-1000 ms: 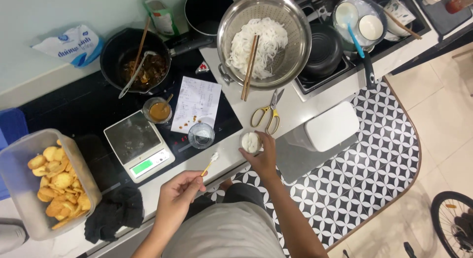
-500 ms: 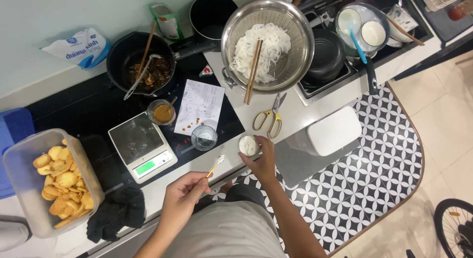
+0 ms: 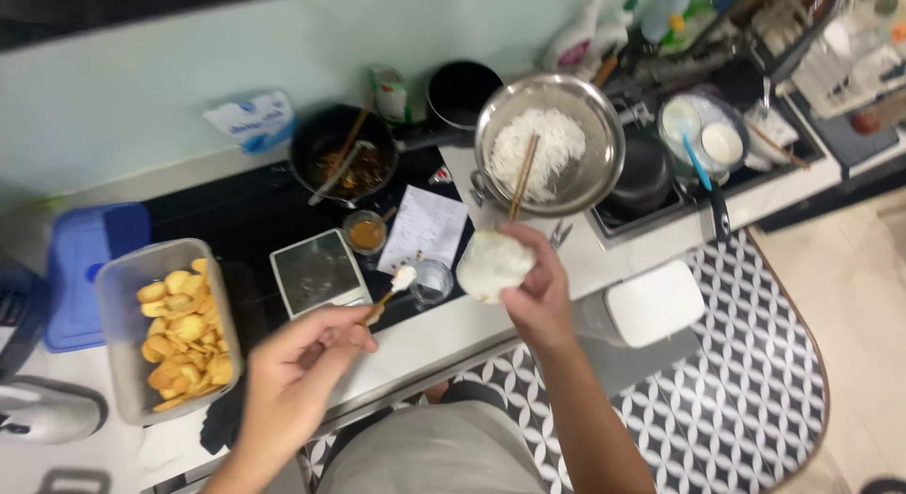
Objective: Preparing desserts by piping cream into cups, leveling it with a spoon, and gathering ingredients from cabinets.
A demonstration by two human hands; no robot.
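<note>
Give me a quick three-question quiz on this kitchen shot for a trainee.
1. True or false: the right hand holds a white tub.
2. What lies across the noodle bowl? A) chopsticks B) scissors C) ladle
3. Fill in: the left hand holds a ___ with white stuff on its tip.

Key: 1 true. 2 A, chopsticks. 3 spoon.

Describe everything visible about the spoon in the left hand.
The spoon is small, with a slim yellowish handle, wooden or plastic by the look. It points up and right from the left hand, whose fingertips pinch the handle's lower end. Its bowl carries a white lump and hovers beside the small clear glass, near the white container in the right hand.
</note>
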